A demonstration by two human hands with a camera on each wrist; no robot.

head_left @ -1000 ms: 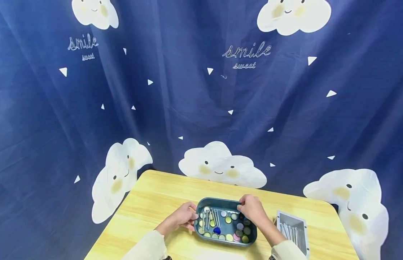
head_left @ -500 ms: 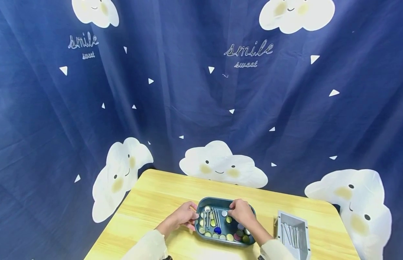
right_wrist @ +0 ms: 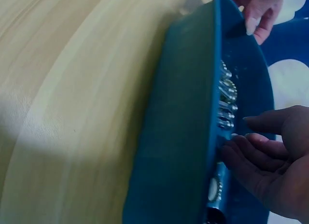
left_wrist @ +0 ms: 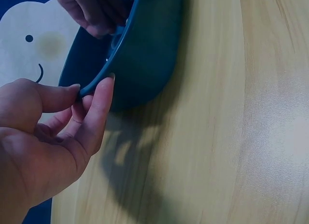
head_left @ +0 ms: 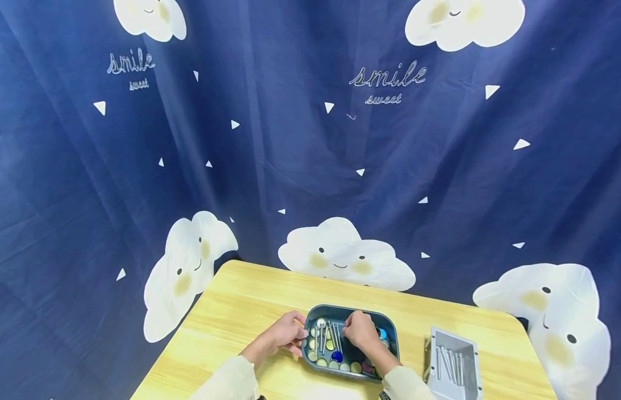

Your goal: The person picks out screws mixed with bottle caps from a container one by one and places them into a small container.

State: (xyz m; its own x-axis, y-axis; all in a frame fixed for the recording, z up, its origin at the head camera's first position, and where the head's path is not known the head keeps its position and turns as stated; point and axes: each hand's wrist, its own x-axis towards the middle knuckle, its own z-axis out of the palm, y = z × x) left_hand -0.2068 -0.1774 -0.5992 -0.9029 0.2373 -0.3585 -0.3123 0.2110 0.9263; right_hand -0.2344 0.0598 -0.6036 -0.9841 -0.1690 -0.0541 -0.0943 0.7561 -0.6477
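A dark teal tray (head_left: 340,314) stands on the wooden table, holding many crimped bottle caps (head_left: 344,367), one of them deep blue (head_left: 337,356). Several long silver nail-like rods (head_left: 323,339) lie over caps in its left half. My left hand (head_left: 286,330) grips the tray's left end; in the left wrist view its thumb and fingers pinch the rim (left_wrist: 113,52). My right hand (head_left: 362,331) reaches down inside the tray, just right of the rods. In the right wrist view, that hand's thumb (right_wrist: 268,121) stands apart from its bent fingers, nothing visibly held between them.
A grey box (head_left: 462,340) with several silver rods (head_left: 452,366) inside stands to the right of the tray. Something light blue (head_left: 382,334) shows at the tray's right end, beside my right wrist. A blue cloud-printed curtain (head_left: 310,139) hangs behind the table.
My right hand has moved left, from the tray's far right corner to over its middle near the rods. The light-blue thing behind it has come into view. My left hand keeps its grip.
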